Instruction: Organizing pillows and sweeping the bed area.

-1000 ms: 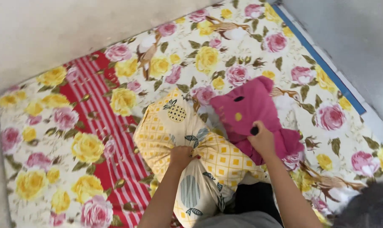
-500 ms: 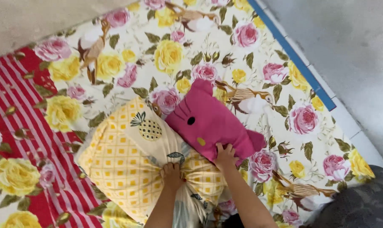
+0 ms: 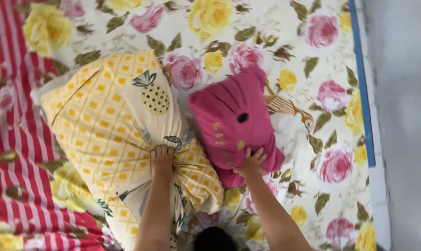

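Note:
A yellow checked pillow with pineapple prints (image 3: 113, 121) lies on a floral bed sheet (image 3: 312, 60). My left hand (image 3: 162, 157) is clenched on a bunch of its cover near the pillow's middle. To its right rests a smaller pink cat-face cushion (image 3: 233, 123), touching the yellow pillow's edge. My right hand (image 3: 251, 163) presses on the pink cushion's near end, fingers spread over the fabric and gripping it.
The mattress carries a sheet with pink and yellow roses and a red striped band (image 3: 10, 153) on the left. A blue edge strip (image 3: 363, 93) runs down the right side, with grey floor (image 3: 405, 116) beyond it.
The view has swung closer and turned. Both pillows have been pushed further up the mattress; the pink cushion now lies more upright beside the yellow pillow. Both hands keep their holds.

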